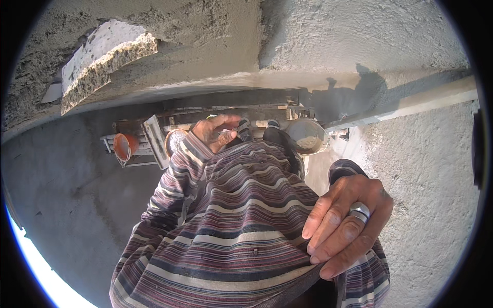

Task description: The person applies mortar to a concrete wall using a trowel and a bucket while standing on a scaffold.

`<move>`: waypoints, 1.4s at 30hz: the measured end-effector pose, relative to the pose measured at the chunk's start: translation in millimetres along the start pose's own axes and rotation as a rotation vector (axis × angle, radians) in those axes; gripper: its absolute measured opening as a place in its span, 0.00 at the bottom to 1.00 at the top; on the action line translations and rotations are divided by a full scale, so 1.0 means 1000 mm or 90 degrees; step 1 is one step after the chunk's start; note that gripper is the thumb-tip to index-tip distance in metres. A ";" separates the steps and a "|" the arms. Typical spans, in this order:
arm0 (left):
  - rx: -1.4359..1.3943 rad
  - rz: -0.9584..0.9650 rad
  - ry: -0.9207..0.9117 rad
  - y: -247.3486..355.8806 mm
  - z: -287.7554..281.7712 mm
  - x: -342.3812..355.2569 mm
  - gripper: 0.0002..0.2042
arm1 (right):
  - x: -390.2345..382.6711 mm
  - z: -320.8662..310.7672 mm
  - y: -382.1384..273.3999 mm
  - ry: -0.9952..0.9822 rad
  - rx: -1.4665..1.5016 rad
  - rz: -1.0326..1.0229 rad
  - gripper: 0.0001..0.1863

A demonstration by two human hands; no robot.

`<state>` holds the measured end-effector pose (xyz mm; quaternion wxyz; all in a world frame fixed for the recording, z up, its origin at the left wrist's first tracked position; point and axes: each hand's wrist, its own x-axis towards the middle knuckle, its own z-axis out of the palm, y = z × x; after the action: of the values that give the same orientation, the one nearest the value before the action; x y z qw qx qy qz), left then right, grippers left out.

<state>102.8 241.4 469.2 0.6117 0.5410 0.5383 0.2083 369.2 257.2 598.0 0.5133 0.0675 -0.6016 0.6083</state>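
My left hand (218, 132) is in front of my body, its fingers curved and the thumb apart from them. Between them I see nothing held. The striped long-sleeved shirt (241, 205) I wear fills the middle of the view. At the lower right my right hand (350, 223), a silver ring (359, 211) on one finger, is closed at the shirt's dark edge (303, 282). Its fingertips press together on the cloth, and the edge is drawn up toward them. The thumb is hidden.
Below stands a scaffold of planks and pipes (179, 126). On it are an orange bucket (123, 147), a long board (154, 141), a round container (176, 141) and a mortar bucket (306, 136). Ahead rises a plastered wall (205, 51) with a jagged, broken-edged panel (110, 64).
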 end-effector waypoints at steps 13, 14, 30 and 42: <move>0.096 0.031 -0.132 -0.003 0.018 -0.006 0.19 | -0.012 0.011 -0.022 -0.139 -0.110 0.079 0.05; 0.146 0.076 -0.155 -0.003 0.013 -0.005 0.18 | -0.012 0.011 -0.026 -0.088 -0.125 0.083 0.05; -0.114 0.582 -0.363 0.059 0.034 -0.019 0.10 | 0.018 0.009 -0.039 0.123 -0.065 0.083 0.06; -0.116 0.624 0.094 0.099 0.019 -0.012 0.08 | 0.023 0.010 -0.046 0.164 -0.112 0.027 0.13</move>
<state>147.8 256.1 559.3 0.4467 0.6586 0.2426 0.5549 385.2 250.0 647.3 0.5772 -0.0687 -0.5832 0.5675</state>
